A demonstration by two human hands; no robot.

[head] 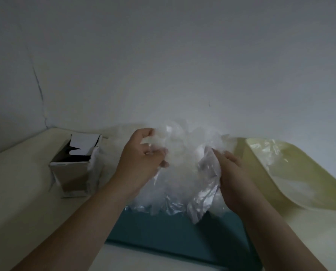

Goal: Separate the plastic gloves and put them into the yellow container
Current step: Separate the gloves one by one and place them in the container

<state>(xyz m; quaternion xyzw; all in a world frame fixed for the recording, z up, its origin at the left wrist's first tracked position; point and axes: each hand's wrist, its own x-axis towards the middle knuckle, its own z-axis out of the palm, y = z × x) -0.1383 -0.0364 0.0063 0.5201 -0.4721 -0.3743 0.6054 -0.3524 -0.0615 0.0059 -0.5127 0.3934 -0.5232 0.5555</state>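
With the left hand (143,159) and right hand (231,173) both gripping the clump of plastic gloves (182,153) above the teal bin (173,235), left of the yellow container (261,163), clinging film may drag several gloves across unseparated.

clear whitish plastic gloves (184,153), pale yellow container (261,173), teal bin (173,231), brown cardboard box (73,173)

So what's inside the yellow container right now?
Crumpled clear plastic gloves lie inside the yellow container, toward its far end. How many cannot be told, and they hide part of the floor beneath them.
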